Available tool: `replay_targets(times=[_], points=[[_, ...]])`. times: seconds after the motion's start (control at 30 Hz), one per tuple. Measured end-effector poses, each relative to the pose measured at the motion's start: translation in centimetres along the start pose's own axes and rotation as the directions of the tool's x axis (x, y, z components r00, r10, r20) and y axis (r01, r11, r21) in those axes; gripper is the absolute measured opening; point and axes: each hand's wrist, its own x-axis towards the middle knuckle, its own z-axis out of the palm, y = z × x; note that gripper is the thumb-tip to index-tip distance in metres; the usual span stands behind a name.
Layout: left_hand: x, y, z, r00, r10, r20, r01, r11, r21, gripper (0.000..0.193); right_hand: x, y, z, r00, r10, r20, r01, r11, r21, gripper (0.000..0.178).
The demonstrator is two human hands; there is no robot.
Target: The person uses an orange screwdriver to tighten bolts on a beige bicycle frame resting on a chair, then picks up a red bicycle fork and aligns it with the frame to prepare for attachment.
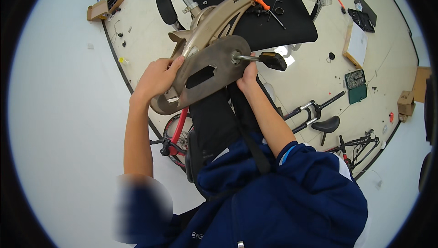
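A beige bicycle frame [218,14] lies tilted, its front end over the seat of a black office chair [255,33]. Its brown-grey chain guard [212,63] faces up, with a metal crank arm [248,58] and a black pedal [273,60] sticking out to the right. My left hand [157,79] grips the guard's left edge, thumb on top and fingers mostly hidden. Beneath the crank, my right hand [247,75] is at the guard's lower right edge. Its fingers are out of sight behind the guard, so its grip does not show.
An orange-handled screwdriver [269,7] and hex keys lie on the seat. A red bicycle [180,127] stands at lower left. On the floor at right are a fork [312,111], a saddle [326,125], a black frame [358,150], a green case [357,94] and a box [356,45].
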Motion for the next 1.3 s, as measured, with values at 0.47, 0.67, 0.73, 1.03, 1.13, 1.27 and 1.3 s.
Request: replay_targets(times=[0.47,0.67,0.73,1.03,1.13,1.27,1.3], points=[[-5.9,-1.8,4.5,0.948,0.24,-0.207,-0.259,0.963,-0.07,0.042,-0.7,-2.1,0.9,0.998,-0.028,0.064,0.033,0.995,-0.089,0.068],[-8.2,-1.7,5.5,0.969,0.072,-0.236,-0.147,0.935,-0.322,0.035,-0.3,-1.5,1.5,0.996,0.065,0.057,-0.056,0.986,-0.155,0.062],[-8.0,-2.1,4.8,0.979,0.029,-0.202,-0.138,0.824,-0.55,0.03,-0.5,-1.0,1.6,0.994,0.096,0.057,-0.085,0.981,-0.176,0.058],[-10.8,-3.2,6.0,0.987,-0.058,0.151,0.155,0.054,-0.987,0.05,0.5,-0.5,0.5,0.99,0.088,0.112,-0.071,0.987,-0.145,0.047],[-11.9,-4.6,6.7,0.998,0.008,0.055,0.054,0.098,-0.994,0.048,0.0,-1.0,0.6,0.981,0.12,0.149,-0.098,0.984,-0.151,0.045],[-13.0,-5.3,8.2,0.996,-0.035,-0.086,-0.081,0.136,-0.987,0.041,-0.6,-1.1,0.7,0.983,0.111,0.146,-0.085,0.982,-0.169,0.046],[-13.0,-5.5,8.5,0.996,-0.028,-0.084,-0.08,0.117,-0.99,0.04,-0.5,-1.2,0.6,0.984,0.109,0.143,-0.084,0.982,-0.171,0.047]])
